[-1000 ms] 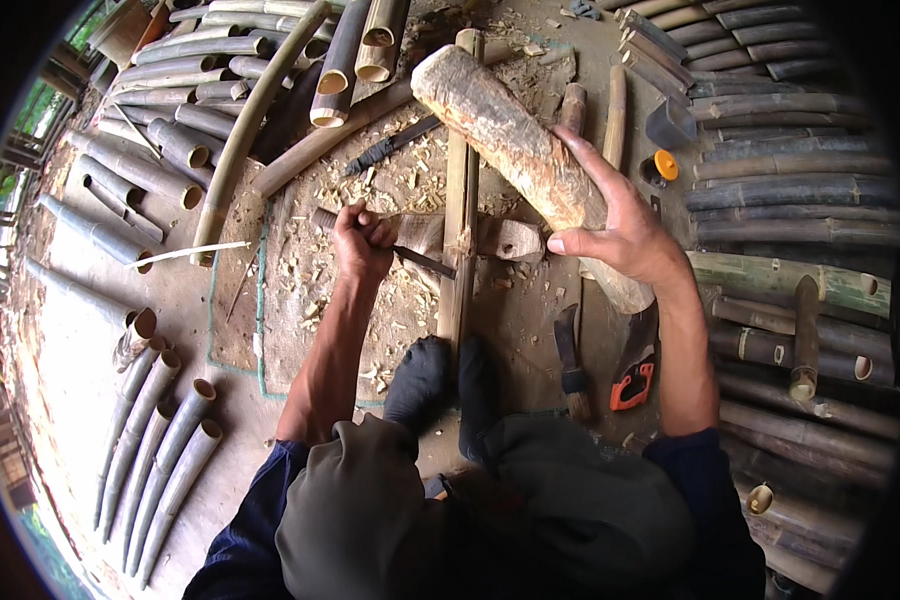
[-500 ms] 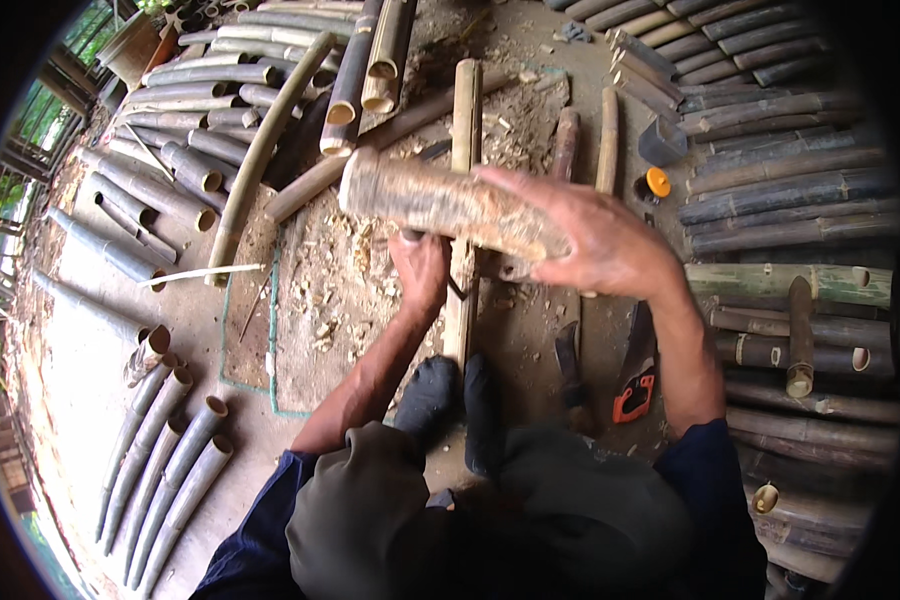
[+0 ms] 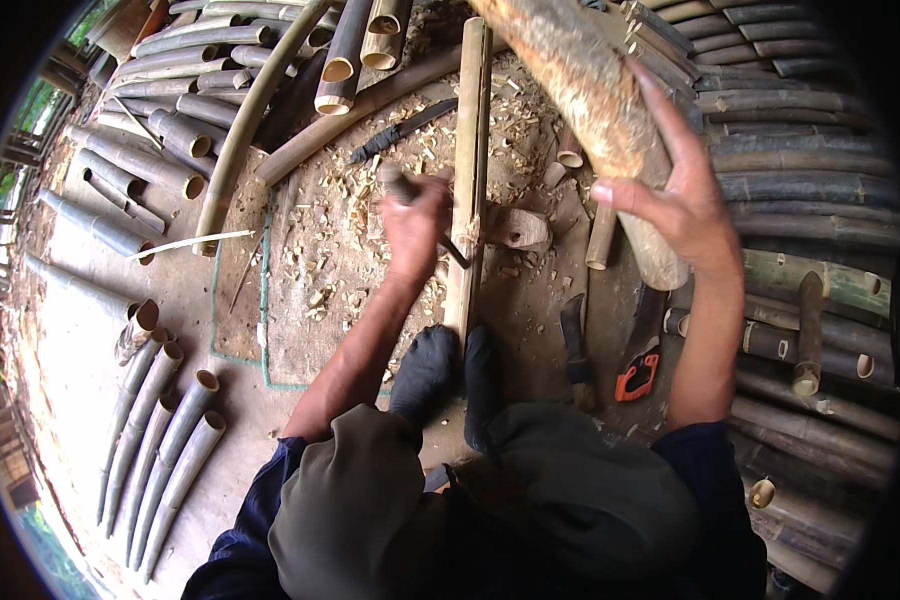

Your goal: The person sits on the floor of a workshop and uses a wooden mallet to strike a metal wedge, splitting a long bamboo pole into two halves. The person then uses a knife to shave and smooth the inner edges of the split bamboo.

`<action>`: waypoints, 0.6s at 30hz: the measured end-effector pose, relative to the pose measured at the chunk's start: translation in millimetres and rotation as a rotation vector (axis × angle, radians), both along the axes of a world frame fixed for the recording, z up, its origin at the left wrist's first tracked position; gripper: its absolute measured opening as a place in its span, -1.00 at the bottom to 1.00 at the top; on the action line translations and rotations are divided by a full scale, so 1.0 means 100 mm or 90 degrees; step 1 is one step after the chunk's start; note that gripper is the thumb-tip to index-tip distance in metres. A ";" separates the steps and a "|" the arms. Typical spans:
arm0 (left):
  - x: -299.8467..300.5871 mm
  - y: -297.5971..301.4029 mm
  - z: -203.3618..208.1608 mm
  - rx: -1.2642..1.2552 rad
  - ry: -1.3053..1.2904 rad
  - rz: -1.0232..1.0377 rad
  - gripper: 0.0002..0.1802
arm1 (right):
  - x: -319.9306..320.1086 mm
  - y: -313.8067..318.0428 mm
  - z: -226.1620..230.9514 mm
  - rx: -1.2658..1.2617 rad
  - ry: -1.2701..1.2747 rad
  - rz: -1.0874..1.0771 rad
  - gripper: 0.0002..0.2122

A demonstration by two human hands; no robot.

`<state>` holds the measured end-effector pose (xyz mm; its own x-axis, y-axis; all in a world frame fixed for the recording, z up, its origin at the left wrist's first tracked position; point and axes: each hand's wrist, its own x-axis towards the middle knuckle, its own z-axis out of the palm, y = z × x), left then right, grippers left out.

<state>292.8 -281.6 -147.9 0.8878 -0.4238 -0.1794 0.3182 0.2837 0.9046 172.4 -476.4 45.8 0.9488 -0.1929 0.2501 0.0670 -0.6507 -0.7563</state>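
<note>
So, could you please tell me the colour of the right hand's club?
The club is mottled tan and brown; the head view shows it best.

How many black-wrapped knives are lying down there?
2: upper knife beyond the left hand; lower knife left of the orange-handled saw. Others may be hidden.

Your wooden club [image 3: 600, 90] is mottled cream and rusty tan; your chisel [image 3: 397, 182] has a brown handle and dark blade [image 3: 458, 254]. The bamboo pole [image 3: 467, 140] is straw-yellow. Your sleeves [image 3: 708, 470] are navy, your socks [image 3: 427, 370] charcoal, the saw handle [image 3: 623, 384] orange, the mat [image 3: 305, 345] brown with green edging [image 3: 265, 270].
</note>
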 end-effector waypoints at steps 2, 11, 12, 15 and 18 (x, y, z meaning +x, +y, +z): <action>-0.15 -0.18 0.05 0.065 -0.114 -0.009 -0.60 | 0.12 0.11 0.22 -0.025 -0.081 0.005 -0.08; 0.03 -0.23 -0.18 0.115 -0.111 0.049 -0.80 | 0.14 0.24 -0.02 -0.182 0.239 0.148 -0.09; 0.05 -0.14 -0.14 0.069 -0.016 0.050 -0.74 | 0.08 0.21 -0.07 -0.039 0.248 0.112 -0.04; 0.33 0.09 -0.35 -0.129 0.204 0.031 -0.66 | -0.11 0.04 -0.18 0.133 0.101 0.053 -0.01; 0.48 0.21 -0.56 -0.174 0.276 0.025 -0.64 | -0.19 -0.02 -0.28 0.187 0.066 -0.008 0.00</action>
